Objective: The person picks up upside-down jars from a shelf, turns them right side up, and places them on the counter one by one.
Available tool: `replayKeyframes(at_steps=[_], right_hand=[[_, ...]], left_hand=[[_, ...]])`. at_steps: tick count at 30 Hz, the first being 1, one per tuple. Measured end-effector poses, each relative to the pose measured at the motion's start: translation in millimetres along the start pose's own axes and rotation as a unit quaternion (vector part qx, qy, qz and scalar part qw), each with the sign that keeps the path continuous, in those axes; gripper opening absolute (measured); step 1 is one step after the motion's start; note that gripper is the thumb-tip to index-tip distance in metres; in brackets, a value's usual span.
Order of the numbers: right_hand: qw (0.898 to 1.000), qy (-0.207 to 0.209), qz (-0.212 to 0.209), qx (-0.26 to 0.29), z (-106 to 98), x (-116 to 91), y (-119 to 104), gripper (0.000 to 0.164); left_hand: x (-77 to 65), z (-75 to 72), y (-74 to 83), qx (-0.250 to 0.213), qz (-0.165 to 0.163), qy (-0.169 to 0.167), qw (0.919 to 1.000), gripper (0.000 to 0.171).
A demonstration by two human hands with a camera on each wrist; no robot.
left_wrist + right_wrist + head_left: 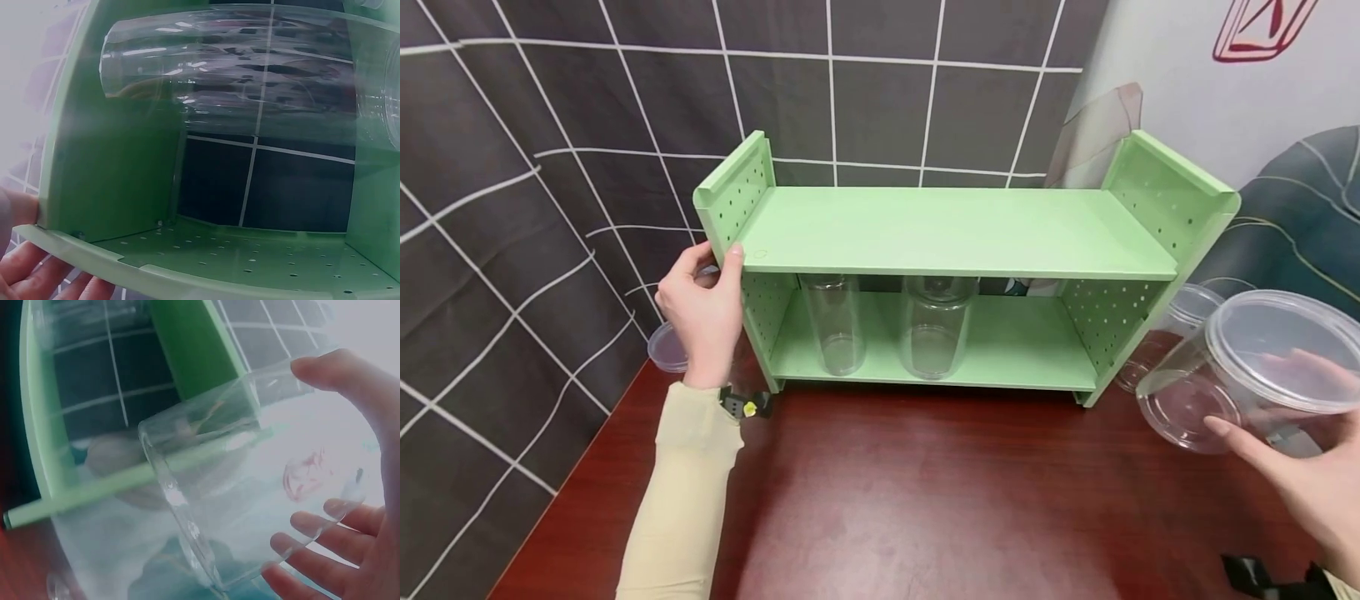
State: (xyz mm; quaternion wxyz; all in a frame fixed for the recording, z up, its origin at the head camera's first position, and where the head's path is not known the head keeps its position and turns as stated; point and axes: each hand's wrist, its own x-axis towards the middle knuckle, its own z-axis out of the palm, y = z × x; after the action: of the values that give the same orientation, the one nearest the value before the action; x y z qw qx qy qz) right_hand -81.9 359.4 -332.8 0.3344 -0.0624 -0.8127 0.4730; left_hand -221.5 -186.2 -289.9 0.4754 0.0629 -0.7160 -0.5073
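Note:
My left hand (703, 308) grips the left front edge of a light green two-tier shelf (955, 233), thumb on the upper board, fingers round the perforated side panel. In the left wrist view its fingers (37, 275) curl behind the panel. My right hand (1315, 483) holds a wide clear plastic jar (1183, 400) with a clear lid (1292, 346), tilted, to the right of the shelf. The right wrist view shows the thumb and fingers on opposite sides of this jar. A tall slim clear jar (838, 333) and a wider one (934, 333) stand on the lower board.
Another clear jar (1197, 302) stands right of the shelf, partly behind the held one. A clear round lid (667, 348) shows left of the shelf, behind my left hand. The reddish-brown table (910, 483) extends in front; dark gridded cloth (880, 108) hangs behind and at left.

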Motion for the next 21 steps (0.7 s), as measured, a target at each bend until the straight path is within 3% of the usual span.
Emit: replayKeyframes(at_steps=[5,12,18,21], right_hand=[[0.999,0.025,0.013,-0.042,-9.2,5.0,16.2,0.095],[0.994,0.005,0.101,-0.03,-19.5,5.3,41.2,0.081],[0.991,-0.014,0.1,-0.087,-24.6,5.2,65.7,0.088],[0.992,-0.033,0.088,-0.085,-25.5,5.1,78.0,0.087]], left_hand=[[1.3,-1.3,0.7,0.003,0.002,-0.004,1.0,0.023],[1.6,-1.7,1.2,0.002,0.004,-0.009,0.9999,0.024],[0.8,-2.5,1.5,0.003,0.004,-0.011,0.9999,0.024],[0.9,-2.9,1.4,0.005,0.005,-0.011,0.9999,0.024]])
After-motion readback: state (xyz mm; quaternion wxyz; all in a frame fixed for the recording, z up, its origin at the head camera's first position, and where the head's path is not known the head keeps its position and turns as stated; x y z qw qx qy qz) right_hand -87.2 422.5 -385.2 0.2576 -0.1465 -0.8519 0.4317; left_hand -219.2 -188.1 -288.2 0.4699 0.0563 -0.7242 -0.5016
